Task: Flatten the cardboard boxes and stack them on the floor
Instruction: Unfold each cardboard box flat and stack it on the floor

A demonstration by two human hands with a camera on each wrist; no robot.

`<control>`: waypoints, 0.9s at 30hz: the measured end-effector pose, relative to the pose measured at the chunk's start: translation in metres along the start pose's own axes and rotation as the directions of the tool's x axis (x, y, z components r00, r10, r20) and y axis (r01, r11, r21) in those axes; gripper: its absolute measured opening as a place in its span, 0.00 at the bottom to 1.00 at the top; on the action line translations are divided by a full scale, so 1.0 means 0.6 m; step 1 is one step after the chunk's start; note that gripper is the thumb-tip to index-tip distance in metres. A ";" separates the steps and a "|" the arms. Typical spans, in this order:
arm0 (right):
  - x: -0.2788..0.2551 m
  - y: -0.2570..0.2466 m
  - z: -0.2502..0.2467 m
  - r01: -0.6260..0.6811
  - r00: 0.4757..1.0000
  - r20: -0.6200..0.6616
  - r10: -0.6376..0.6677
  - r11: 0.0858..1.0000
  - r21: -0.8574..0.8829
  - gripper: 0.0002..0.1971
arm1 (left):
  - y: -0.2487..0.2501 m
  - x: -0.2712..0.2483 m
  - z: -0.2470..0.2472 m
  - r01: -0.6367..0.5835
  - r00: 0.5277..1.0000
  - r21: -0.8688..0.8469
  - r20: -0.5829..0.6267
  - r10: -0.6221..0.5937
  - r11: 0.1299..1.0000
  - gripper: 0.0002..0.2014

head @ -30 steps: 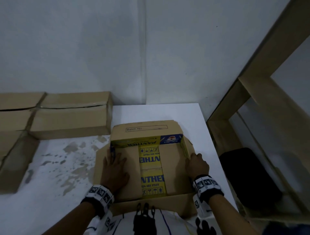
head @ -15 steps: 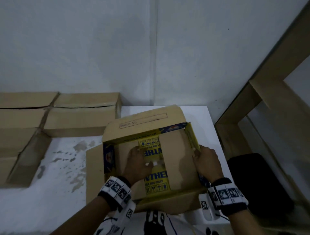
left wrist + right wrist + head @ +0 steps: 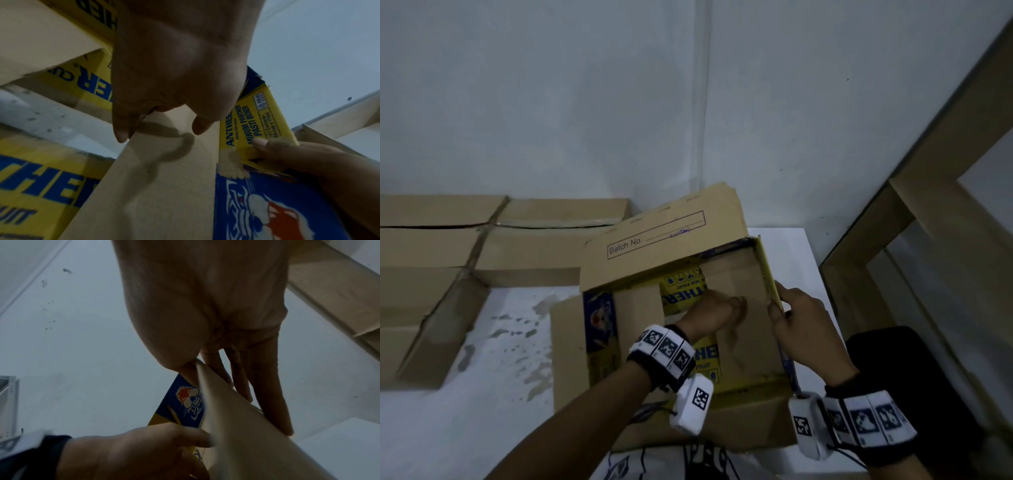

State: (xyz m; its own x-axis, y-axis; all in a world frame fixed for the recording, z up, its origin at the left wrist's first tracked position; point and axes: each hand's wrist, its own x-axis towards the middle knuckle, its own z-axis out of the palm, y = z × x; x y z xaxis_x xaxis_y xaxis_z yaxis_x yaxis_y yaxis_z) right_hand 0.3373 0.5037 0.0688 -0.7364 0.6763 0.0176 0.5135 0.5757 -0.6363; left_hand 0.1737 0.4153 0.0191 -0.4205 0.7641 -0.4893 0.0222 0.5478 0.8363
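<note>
Open box (image 3: 571, 342) lies on white surface (image 3: 465, 411); left hand (image 3: 710, 313) reaches inside, fingers curled on an inner brown flap (image 3: 739, 281), while right hand (image 3: 803, 322) pinches the right wall (image 3: 767, 270), thumb inside, fingers outside.

The person is wearing a black strap on each bare forearm, each carrying a band of white blocks printed with black-and-white square markers. The left wrist band (image 3: 666, 346) is showing three such blocks, the right wrist band (image 3: 866, 419) about the same. A white camera housing (image 3: 692, 404) with one marker is hanging under the left wrist; another (image 3: 806, 426) is sitting beside the right, trailing a thin black cable. At the near edge a white garment with dark print, possibly a shirt (image 3: 626, 467), is showing.
</note>
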 end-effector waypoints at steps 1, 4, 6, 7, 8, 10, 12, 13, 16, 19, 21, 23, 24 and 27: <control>-0.003 -0.005 -0.004 -0.004 1.000 0.007 0.004 1.000 0.004 0.18 | 0.007 0.000 0.001 0.011 1.000 0.000 0.013 -0.011 1.000 0.27; -0.006 -0.021 -0.012 -0.004 0.999 0.032 0.004 1.000 -0.004 0.20 | 0.018 0.015 0.010 0.053 0.998 -0.083 0.036 -0.050 0.995 0.37; -0.008 -0.031 -0.019 -0.010 0.999 0.043 0.009 1.000 0.017 0.19 | 0.036 0.006 0.013 0.112 0.991 -0.114 0.079 -0.103 0.987 0.45; -0.010 -0.035 -0.025 -0.011 0.999 0.041 0.010 0.999 0.035 0.19 | 0.048 -0.004 0.014 0.138 0.987 -0.123 0.097 -0.127 0.983 0.47; -0.012 -0.039 -0.031 -0.009 0.999 0.038 0.007 0.999 0.049 0.18 | 0.058 -0.008 0.014 0.150 0.985 -0.141 0.106 -0.135 0.979 0.48; -0.016 -0.044 -0.046 0.002 1.000 0.022 -0.003 0.997 0.078 0.17 | 0.070 -0.007 0.013 0.131 0.986 -0.230 0.128 -0.104 0.964 0.43; -0.013 -0.043 -0.057 0.003 1.000 0.021 -0.005 0.993 0.119 0.17 | 0.082 -0.011 0.015 0.112 0.987 -0.296 0.141 -0.073 0.949 0.35; -0.010 -0.041 -0.060 0.001 1.000 0.027 -0.005 0.990 0.141 0.17 | 0.087 -0.013 0.017 0.118 0.986 -0.297 0.149 -0.076 0.947 0.32; -0.007 -0.035 -0.064 -0.015 0.999 0.038 0.008 0.983 0.184 0.16 | 0.082 -0.012 0.034 0.110 0.975 -0.240 0.217 -0.057 0.965 0.28; -0.005 -0.019 -0.062 -0.067 0.997 0.059 0.057 0.982 0.174 0.15 | 0.074 -0.019 0.042 0.086 0.941 -0.139 0.335 -0.035 0.987 0.31; -0.005 -0.005 -0.063 -0.105 0.992 0.086 0.089 0.975 0.195 0.13 | 0.066 -0.021 0.040 0.073 0.926 -0.123 0.378 -0.021 0.990 0.33; -0.007 0.005 -0.065 -0.130 0.988 0.111 0.107 0.964 0.231 0.12 | 0.064 -0.021 0.040 0.054 0.925 -0.147 0.380 0.006 0.988 0.32; -0.007 0.006 -0.067 -0.133 0.987 0.117 0.107 0.961 0.242 0.11 | 0.069 -0.022 0.044 0.040 0.926 -0.154 0.377 0.021 0.987 0.31; -0.003 0.003 -0.067 -0.110 0.992 0.084 0.093 0.969 0.224 0.11 | 0.095 -0.027 0.064 0.002 0.936 -0.196 0.344 0.067 0.981 0.27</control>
State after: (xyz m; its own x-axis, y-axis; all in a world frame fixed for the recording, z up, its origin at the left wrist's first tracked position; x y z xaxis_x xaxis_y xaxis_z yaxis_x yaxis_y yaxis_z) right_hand 0.3572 0.5222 0.0984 -0.7200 0.6857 -0.1067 0.4796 0.3806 -0.7906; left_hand 0.2164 0.4472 0.0654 -0.0800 0.8697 -0.4871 -0.1569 0.4716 0.8678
